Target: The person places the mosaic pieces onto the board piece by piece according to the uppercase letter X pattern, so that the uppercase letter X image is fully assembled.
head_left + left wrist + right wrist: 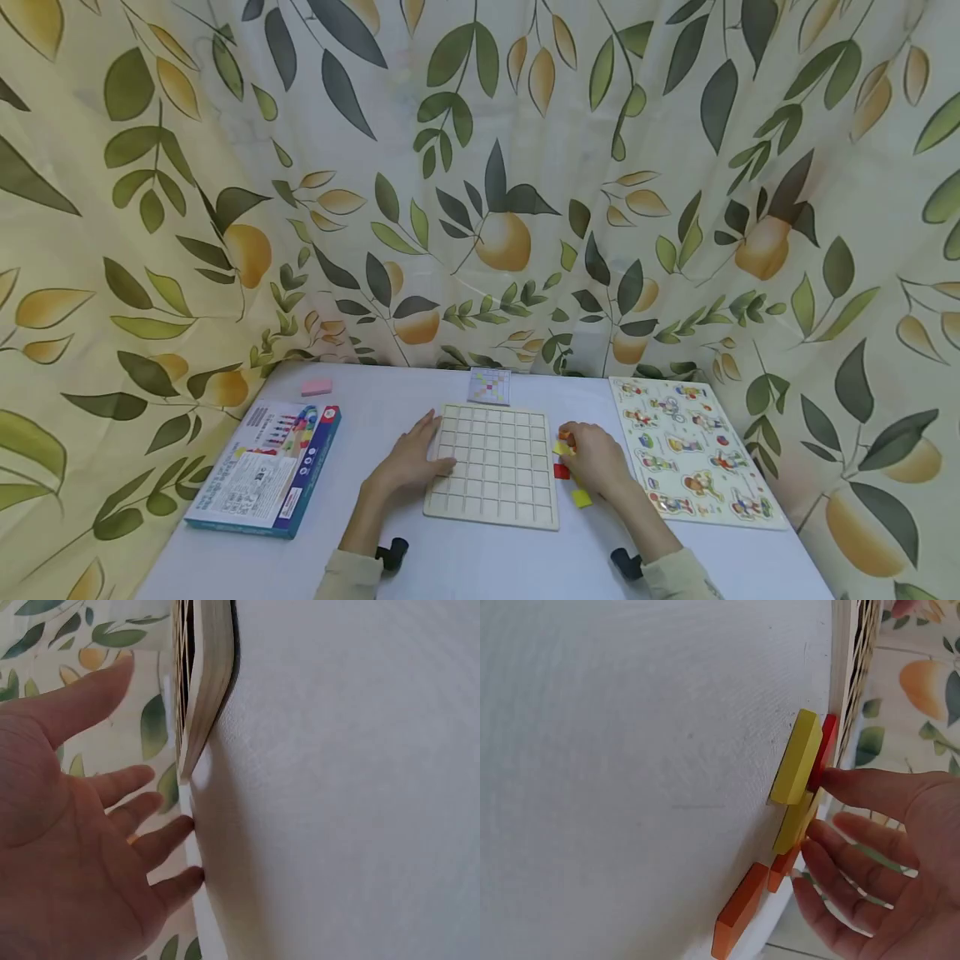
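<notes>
Sleeves (678, 572) nearest, the right hand (597, 458), its grip unclear, bends over tiles (581, 498) strung near-to-far just right of the board (491, 467), the left hand (407, 458) spread at the opposite edge.

A: what's on the left?
B: blue-edged box (262, 468), lying flat, pink block (316, 387) just behind it.
A: far right?
B: cartoon picture board (696, 454). plus leafy fruit-print curtain (480, 183) behind the whole tabletop (510, 571) lol
</notes>
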`<control>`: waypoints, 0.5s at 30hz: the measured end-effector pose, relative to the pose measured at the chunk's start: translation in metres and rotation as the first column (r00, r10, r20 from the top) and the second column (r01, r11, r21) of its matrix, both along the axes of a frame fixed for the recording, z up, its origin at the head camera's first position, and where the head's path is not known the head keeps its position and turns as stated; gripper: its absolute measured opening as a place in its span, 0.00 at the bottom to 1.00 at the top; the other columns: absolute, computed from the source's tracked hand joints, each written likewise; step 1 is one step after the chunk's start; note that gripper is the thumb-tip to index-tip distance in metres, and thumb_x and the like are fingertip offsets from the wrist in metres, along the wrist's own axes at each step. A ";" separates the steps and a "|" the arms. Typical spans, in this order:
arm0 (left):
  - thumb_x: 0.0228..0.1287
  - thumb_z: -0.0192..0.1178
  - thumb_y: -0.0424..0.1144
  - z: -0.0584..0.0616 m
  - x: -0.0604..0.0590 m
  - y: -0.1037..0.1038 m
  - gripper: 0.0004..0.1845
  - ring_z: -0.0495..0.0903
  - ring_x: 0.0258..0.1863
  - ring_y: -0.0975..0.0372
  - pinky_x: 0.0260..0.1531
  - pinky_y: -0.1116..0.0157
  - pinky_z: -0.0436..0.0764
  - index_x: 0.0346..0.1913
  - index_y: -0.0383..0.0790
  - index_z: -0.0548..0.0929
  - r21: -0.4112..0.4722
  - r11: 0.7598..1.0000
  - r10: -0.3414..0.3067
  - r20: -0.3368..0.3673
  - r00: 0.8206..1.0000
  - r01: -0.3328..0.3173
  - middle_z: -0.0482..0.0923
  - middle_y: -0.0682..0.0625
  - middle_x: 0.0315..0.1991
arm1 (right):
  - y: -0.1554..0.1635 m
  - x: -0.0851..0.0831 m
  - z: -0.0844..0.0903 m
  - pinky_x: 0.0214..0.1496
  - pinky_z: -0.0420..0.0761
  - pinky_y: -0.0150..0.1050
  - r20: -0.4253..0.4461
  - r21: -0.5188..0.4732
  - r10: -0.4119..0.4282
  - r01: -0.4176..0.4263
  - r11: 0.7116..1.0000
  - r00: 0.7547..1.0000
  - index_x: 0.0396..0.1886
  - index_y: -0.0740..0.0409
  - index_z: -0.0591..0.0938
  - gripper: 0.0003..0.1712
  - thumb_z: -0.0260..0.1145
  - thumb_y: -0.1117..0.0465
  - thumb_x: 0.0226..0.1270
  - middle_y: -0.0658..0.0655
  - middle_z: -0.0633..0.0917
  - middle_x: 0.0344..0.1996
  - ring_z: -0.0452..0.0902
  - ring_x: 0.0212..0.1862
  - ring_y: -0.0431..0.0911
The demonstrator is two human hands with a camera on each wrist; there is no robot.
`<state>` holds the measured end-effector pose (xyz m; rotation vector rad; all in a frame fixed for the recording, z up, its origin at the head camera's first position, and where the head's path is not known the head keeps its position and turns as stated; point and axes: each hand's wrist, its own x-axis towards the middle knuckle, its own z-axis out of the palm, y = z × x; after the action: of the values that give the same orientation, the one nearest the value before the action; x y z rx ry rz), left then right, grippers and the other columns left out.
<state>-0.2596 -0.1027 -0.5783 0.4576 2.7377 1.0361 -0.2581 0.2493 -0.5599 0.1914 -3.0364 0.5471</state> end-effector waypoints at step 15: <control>0.53 0.77 0.28 -0.009 -0.008 -0.002 0.55 0.43 0.83 0.40 0.77 0.40 0.58 0.82 0.40 0.57 0.213 0.975 -0.068 0.036 0.997 0.059 0.36 0.41 0.86 | -0.004 -0.003 0.004 0.36 0.80 0.42 0.039 -0.020 -0.038 0.039 0.999 0.999 0.58 0.58 0.83 0.26 0.76 0.63 0.59 0.52 0.87 0.35 0.77 0.32 0.44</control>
<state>-0.2671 -0.1045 -0.5874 0.5437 2.5684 1.3111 -0.2612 0.2454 -0.5562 0.1231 -3.0628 0.5865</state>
